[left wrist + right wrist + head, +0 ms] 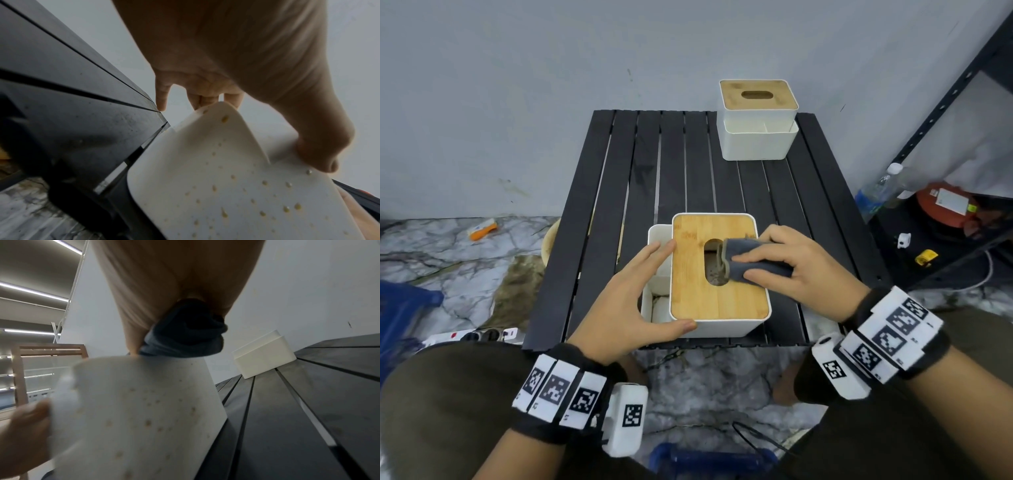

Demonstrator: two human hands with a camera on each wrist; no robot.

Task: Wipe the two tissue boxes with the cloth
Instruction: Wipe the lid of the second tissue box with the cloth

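A white tissue box with a bamboo lid (690,270) stands near the front edge of the black slatted table (619,192). My right hand (791,267) grips a folded grey cloth (756,262) and holds it on the lid beside the oval slot. My left hand (626,301) braces the box from the left, fingers straight along the lid's edge and thumb against the front wall. Brownish drops speckle the box's white side (226,186) (144,410). The cloth (185,335) bunches under my right palm. A second white box with a bamboo lid (756,120) (265,353) stands at the far right corner.
A dark metal shelf rack (962,137) with a water bottle (876,192) and an orange object stands at the right. On the marble floor to the left lie a power strip (472,335), an orange item (482,230) and a blue crate (400,308). My knees flank the table.
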